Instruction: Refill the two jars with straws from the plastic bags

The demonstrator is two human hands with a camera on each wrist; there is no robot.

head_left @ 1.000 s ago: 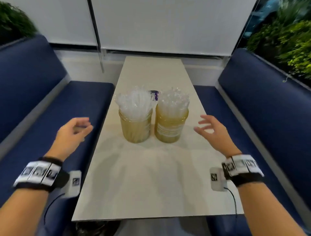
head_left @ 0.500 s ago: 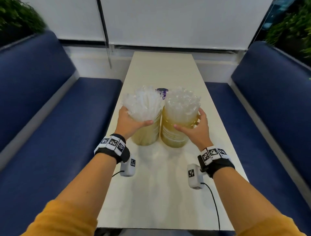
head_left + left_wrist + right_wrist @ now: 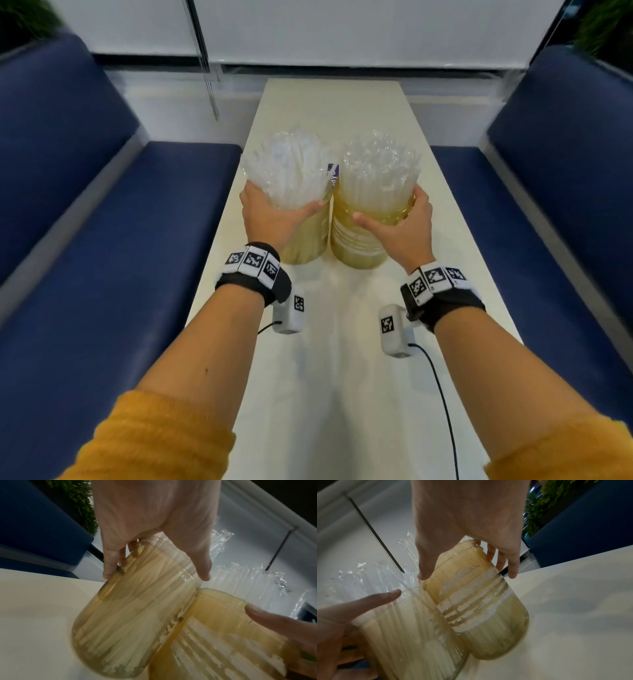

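Note:
Two amber glass jars stand side by side on the pale table (image 3: 329,359), touching each other. Both are packed with clear wrapped straws (image 3: 291,171) that stick out above the rims. My left hand (image 3: 270,214) grips the left jar (image 3: 310,240) near its rim, thumb in front and fingers behind. My right hand (image 3: 400,222) grips the right jar (image 3: 356,246), which carries a worn white label (image 3: 471,609). The left wrist view shows the left jar (image 3: 137,615) under my left hand (image 3: 154,534), fingers curled round it. In the right wrist view my right hand (image 3: 471,534) clasps the right jar (image 3: 479,601).
Blue padded benches (image 3: 102,274) (image 3: 548,257) run along both sides of the narrow table. A small purple item (image 3: 333,173) peeks out behind the jars. A white wall with blinds closes the far end, and a hanging cord (image 3: 205,68) drops at the left.
A second ago both hands hovered open beside the jars; they then closed in and took hold of one jar each. Since half a second ago the grip is unchanged and the view has shifted closer.

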